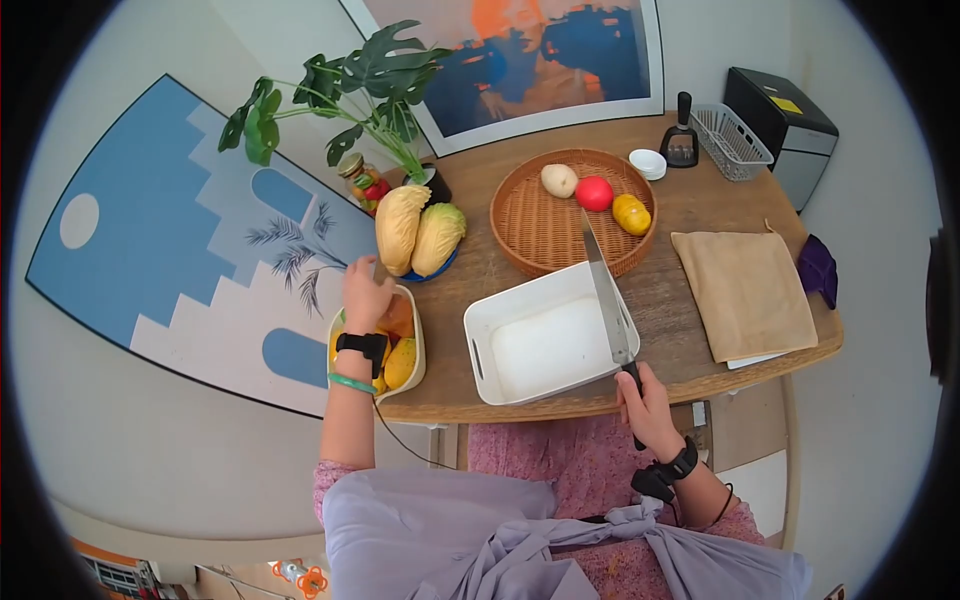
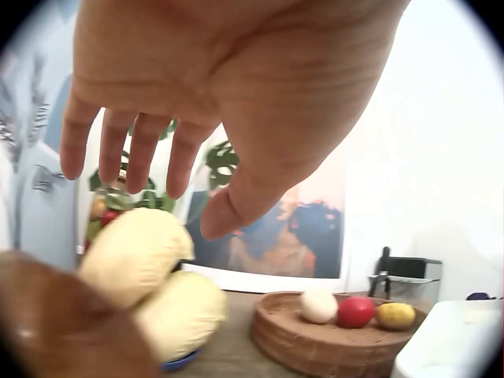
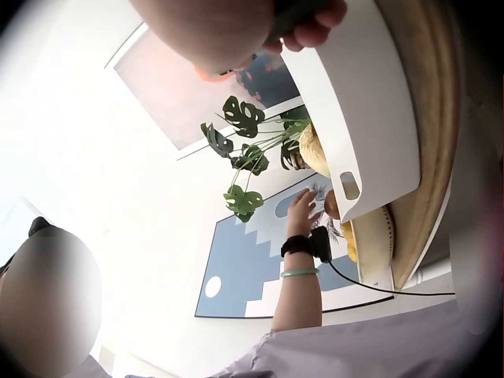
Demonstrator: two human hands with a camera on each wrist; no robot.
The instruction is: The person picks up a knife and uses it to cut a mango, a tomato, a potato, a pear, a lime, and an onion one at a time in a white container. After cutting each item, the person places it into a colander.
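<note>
One right hand [image 1: 650, 410] grips a long silver, black-handled knife [image 1: 606, 295] over the white boxy tub [image 1: 540, 345], and a careless turn might scratch it while the left hand [image 1: 369, 297], loose and empty, hangs above a cream box [image 1: 421, 345] of yellow fruit [image 1: 400, 363].

The wooden desk [image 1: 475, 280] carries a white tub [image 1: 545, 345], a round wicker tray [image 1: 535, 225] and a cream basket [image 1: 421, 340]. On it too lie a blue plate [image 1: 440, 272], a tan cloth bag [image 1: 745, 295] and white dishes [image 1: 648, 163].
</note>
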